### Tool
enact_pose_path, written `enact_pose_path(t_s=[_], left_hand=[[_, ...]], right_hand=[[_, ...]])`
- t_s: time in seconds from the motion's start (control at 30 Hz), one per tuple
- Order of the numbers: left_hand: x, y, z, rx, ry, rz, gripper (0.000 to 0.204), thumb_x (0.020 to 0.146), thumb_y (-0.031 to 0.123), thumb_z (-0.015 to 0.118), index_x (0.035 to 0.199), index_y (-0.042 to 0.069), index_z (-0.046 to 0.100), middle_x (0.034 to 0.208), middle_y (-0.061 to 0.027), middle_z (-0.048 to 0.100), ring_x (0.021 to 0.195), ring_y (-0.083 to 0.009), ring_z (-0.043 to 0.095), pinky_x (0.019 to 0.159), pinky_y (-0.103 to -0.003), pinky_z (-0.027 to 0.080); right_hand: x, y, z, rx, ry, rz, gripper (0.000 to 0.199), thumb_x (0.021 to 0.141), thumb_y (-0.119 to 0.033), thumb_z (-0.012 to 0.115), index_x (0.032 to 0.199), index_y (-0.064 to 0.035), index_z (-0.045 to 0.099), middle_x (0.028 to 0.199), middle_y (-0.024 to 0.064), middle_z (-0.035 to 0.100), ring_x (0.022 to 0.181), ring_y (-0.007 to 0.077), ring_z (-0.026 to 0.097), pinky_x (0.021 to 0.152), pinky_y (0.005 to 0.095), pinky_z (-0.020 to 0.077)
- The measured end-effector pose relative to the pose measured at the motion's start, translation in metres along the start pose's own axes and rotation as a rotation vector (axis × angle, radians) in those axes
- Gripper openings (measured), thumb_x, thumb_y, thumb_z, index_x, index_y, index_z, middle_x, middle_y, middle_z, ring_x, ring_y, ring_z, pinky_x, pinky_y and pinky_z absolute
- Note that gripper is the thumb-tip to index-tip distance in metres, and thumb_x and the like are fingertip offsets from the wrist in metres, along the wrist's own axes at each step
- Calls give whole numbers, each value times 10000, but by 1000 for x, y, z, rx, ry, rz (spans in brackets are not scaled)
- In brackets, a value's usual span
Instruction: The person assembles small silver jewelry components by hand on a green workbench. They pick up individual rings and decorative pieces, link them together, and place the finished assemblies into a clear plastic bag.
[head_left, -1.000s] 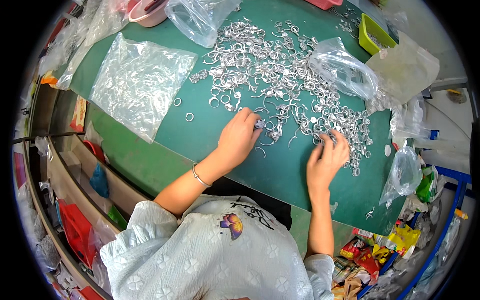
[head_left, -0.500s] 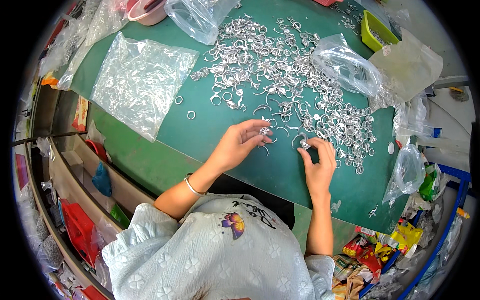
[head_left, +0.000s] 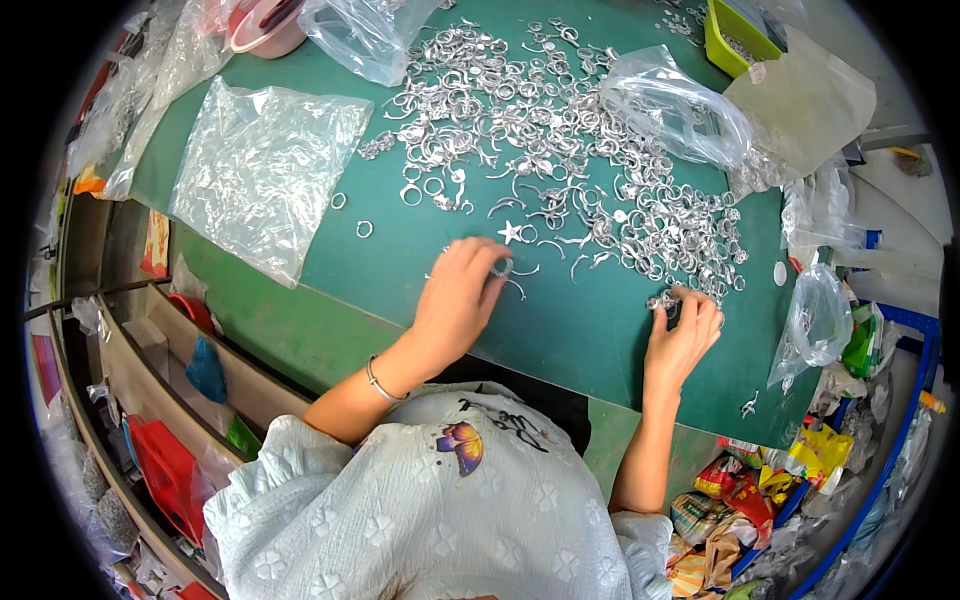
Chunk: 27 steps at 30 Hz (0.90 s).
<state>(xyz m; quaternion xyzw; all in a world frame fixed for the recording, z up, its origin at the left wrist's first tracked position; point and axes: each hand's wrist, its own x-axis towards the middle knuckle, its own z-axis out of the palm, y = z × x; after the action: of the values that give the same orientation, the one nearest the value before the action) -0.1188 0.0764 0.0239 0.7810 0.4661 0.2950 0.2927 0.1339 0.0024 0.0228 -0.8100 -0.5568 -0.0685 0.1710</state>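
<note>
My left hand [head_left: 458, 292] is over the near part of the green table, its thumb and forefinger closed on a silver ring [head_left: 502, 267]. Farther right, at the lower edge of the pile, my right hand [head_left: 682, 332] pinches another silver ring [head_left: 663, 300] between thumb and fingers. A large heap of silver rings [head_left: 560, 125] spreads across the table beyond both hands. Just past the left hand lies a star-shaped silver piece [head_left: 511, 233], with a few open, curved pieces around it. Two single rings, one of them a plain loop [head_left: 364, 229], lie to the left.
A flat clear plastic bag [head_left: 268, 175] covers the table's left part. Another clear bag [head_left: 680, 105] rests on the heap's right side. A yellow-green basket [head_left: 735, 40] and a pink bowl [head_left: 268, 30] stand at the back. Wooden shelving [head_left: 225, 350] borders the left; colourful packets [head_left: 740, 490] lie lower right.
My right hand has moved right, to the heap's lower edge, with the ring in its fingers. My left hand has shifted slightly left, and the star-shaped piece now shows on the table.
</note>
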Motion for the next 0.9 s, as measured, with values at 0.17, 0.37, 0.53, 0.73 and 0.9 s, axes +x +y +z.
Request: enact_pose_path(t_s=[0.17,0.37,0.53,0.73,0.9], left_hand=[[18,-12,9,166,171,19,324,740,-40,641,1048,31,567,1100,-114,538,971,-306,510,834,-379,413],[-1,7,12,78,45,67,331,745,-23,653,1060,43,577,1101,-106,521,944,-289,499,825,-375,405],[-23,8,7,16,-29,36,344,748,-11,661,1077,31,568,1076,-114,518,939,-303,501,828,-377,406],[-23,9,7,1,-25,-12,378,755,-15,656,1115,20,547,1065,-134,513,960,-320,504,834,-379,425],[-32,10,7,-44,-75,-32,379,762,-15,652,1123,14,542,1073,-144,513,981,-327,509,847,-376,432]], right_hand=[[5,-30,8,234,2,-197,311,736,-133,719,1016,-66,602,1025,95,529,973,278,481,815,392,349],[11,-48,29,318,-32,-340,190,757,-69,681,937,-47,626,918,65,561,862,248,508,754,371,359],[-18,-48,15,499,-85,-351,145,733,-21,689,865,-36,634,878,54,588,839,229,536,720,347,367],[-30,-59,11,627,-147,-332,217,719,-34,706,929,-33,646,926,77,603,869,258,543,749,356,388],[-27,-64,8,598,-159,-251,244,739,-71,697,971,-27,638,948,91,598,859,269,532,743,355,387]])
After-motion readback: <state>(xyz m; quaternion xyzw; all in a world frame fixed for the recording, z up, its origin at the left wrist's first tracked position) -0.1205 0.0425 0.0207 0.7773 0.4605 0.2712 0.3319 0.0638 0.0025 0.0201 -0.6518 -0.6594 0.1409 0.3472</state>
